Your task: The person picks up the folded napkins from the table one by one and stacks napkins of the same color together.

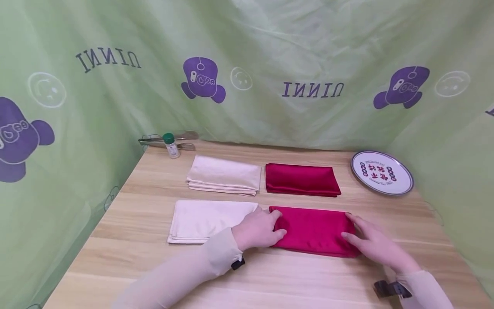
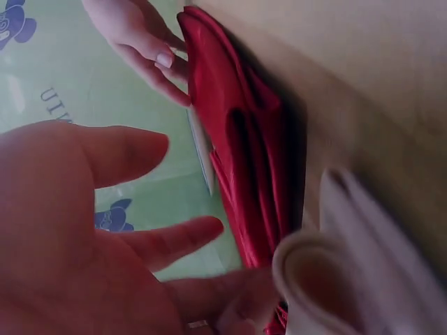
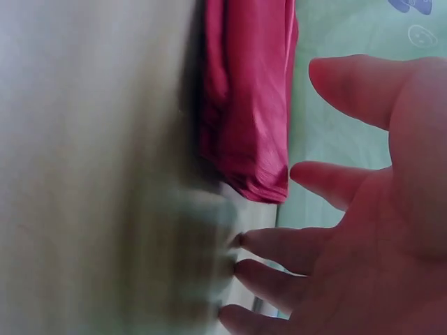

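Observation:
A folded red satin cloth (image 1: 313,232) lies flat at the front right of the group, with a hand at each short end. At its left end is my left hand (image 1: 257,228), thumb and fingers spread, also over the edge of the front pale pink folded cloth (image 1: 208,219). My right hand (image 1: 374,243) touches the right end with extended fingers. In the right wrist view, the red cloth's folded end (image 3: 251,132) shows beside the spread fingers. Stacked red layers (image 2: 241,139) appear in the left wrist view. Neither hand grips the cloth.
Behind lie another pale pink folded cloth (image 1: 224,175) and a darker red one (image 1: 302,179). A plate (image 1: 382,173) with printed characters leans at the back right. A green-capped shaker (image 1: 171,146) and metal tongs (image 1: 187,136) are at the back left. Green curtains (image 1: 247,120) surround the wooden table (image 1: 127,231).

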A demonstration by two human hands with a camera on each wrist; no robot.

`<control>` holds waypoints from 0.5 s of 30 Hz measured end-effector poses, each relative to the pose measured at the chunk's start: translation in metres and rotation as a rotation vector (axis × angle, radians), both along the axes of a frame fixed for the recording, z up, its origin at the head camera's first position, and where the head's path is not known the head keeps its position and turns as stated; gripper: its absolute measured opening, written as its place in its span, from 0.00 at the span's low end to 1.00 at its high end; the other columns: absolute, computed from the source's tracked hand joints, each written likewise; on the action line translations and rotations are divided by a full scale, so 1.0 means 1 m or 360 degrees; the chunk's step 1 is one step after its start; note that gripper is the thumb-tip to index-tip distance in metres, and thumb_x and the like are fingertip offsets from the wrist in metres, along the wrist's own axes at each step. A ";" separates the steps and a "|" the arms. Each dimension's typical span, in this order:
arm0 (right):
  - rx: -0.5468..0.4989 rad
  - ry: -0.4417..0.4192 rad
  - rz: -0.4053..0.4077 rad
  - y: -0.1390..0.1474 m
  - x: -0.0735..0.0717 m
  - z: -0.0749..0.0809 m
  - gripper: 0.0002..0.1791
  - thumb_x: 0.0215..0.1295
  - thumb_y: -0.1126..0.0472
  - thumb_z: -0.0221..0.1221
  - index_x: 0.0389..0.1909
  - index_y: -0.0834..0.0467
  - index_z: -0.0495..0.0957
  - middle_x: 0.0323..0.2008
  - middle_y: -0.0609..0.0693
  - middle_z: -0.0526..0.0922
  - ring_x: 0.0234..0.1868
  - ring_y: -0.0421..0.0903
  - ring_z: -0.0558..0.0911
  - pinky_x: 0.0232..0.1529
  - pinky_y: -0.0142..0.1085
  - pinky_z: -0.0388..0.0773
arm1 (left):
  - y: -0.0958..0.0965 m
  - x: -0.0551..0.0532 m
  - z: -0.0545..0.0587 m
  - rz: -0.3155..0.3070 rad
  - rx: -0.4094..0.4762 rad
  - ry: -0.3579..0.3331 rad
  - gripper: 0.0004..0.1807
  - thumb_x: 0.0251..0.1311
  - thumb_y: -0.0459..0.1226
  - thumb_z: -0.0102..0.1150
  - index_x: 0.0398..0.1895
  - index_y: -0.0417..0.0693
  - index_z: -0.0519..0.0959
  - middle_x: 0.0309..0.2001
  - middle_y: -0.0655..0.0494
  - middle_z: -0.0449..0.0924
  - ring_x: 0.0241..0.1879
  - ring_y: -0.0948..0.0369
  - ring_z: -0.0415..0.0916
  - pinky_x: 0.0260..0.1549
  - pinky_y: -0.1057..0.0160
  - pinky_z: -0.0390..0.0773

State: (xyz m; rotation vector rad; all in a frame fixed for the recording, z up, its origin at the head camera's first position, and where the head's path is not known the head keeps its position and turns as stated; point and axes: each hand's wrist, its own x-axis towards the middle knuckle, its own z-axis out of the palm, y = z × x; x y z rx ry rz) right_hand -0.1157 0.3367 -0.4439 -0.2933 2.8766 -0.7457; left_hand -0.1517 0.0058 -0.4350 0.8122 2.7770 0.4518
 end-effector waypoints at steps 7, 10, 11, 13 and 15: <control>0.0018 0.0016 -0.0014 -0.010 0.009 -0.005 0.42 0.64 0.42 0.61 0.70 0.63 0.64 0.66 0.76 0.60 0.65 0.74 0.58 0.59 0.69 0.58 | 0.008 0.004 -0.005 0.0075 -0.0075 -0.0081 0.33 0.64 0.55 0.55 0.68 0.50 0.69 0.64 0.49 0.72 0.66 0.48 0.63 0.69 0.49 0.54; 0.0005 -0.0002 -0.0034 -0.014 0.010 -0.007 0.41 0.64 0.41 0.61 0.69 0.62 0.65 0.66 0.76 0.60 0.66 0.74 0.57 0.59 0.70 0.58 | 0.006 0.002 -0.007 0.0075 0.0016 -0.0118 0.32 0.64 0.55 0.55 0.67 0.50 0.71 0.63 0.50 0.73 0.65 0.48 0.64 0.69 0.49 0.56; -0.0031 -0.0016 -0.0046 -0.015 0.010 -0.008 0.40 0.64 0.42 0.61 0.69 0.63 0.65 0.66 0.75 0.61 0.66 0.74 0.57 0.59 0.70 0.57 | 0.005 0.001 -0.007 0.0072 0.0074 -0.0141 0.31 0.64 0.54 0.56 0.66 0.49 0.71 0.62 0.50 0.74 0.65 0.49 0.65 0.69 0.48 0.55; -0.0134 -0.0037 -0.0082 -0.015 0.009 -0.008 0.39 0.65 0.44 0.61 0.69 0.64 0.65 0.66 0.74 0.63 0.66 0.73 0.58 0.60 0.69 0.57 | 0.002 -0.001 -0.008 0.0064 0.0209 -0.0184 0.29 0.64 0.53 0.57 0.64 0.48 0.74 0.59 0.52 0.77 0.62 0.52 0.68 0.68 0.50 0.57; -0.0258 -0.0058 -0.0136 -0.013 0.008 -0.008 0.36 0.67 0.46 0.60 0.68 0.62 0.65 0.65 0.71 0.65 0.67 0.71 0.60 0.61 0.66 0.59 | -0.001 -0.003 -0.009 0.0058 0.0362 -0.0247 0.26 0.64 0.51 0.58 0.61 0.47 0.75 0.56 0.54 0.78 0.59 0.55 0.71 0.66 0.54 0.63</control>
